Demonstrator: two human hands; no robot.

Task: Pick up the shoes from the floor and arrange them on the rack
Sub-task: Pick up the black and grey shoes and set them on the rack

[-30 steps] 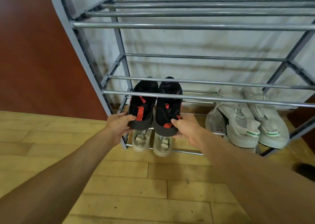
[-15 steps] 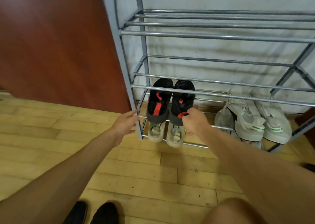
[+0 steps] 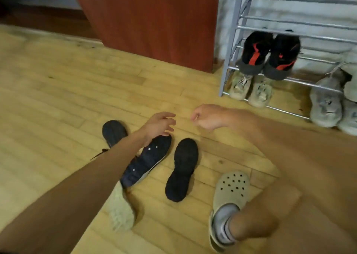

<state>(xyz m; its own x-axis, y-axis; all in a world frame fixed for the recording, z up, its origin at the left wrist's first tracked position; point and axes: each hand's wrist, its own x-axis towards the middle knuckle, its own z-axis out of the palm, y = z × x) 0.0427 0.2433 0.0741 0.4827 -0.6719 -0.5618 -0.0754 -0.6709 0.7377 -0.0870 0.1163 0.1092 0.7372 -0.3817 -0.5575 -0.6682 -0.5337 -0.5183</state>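
Note:
Three dark shoes lie on the wooden floor: one (image 3: 114, 133) at the left, partly behind my forearm, a navy one (image 3: 147, 162) on its side, and a black one (image 3: 182, 169) sole up. My left hand (image 3: 159, 125) hovers empty just above the navy shoe's toe, fingers spread. My right hand (image 3: 207, 118) hangs loosely curled and empty over bare floor. The grey metal rack (image 3: 229, 48) stands at the upper right. On it sit a black-and-red pair (image 3: 268, 54), a beige pair (image 3: 251, 88) below, and grey sneakers (image 3: 326, 104) further right.
A pale shoe (image 3: 120, 209) lies under my left forearm. My right foot wears a beige clog (image 3: 229, 193) with a grey sock. A red-brown wooden panel (image 3: 154, 19) stands left of the rack.
Both hands have let go of the black-and-red pair, which stays on the rack. My view has swung left and down to the shoes on the floor, and both hands have come down over them.

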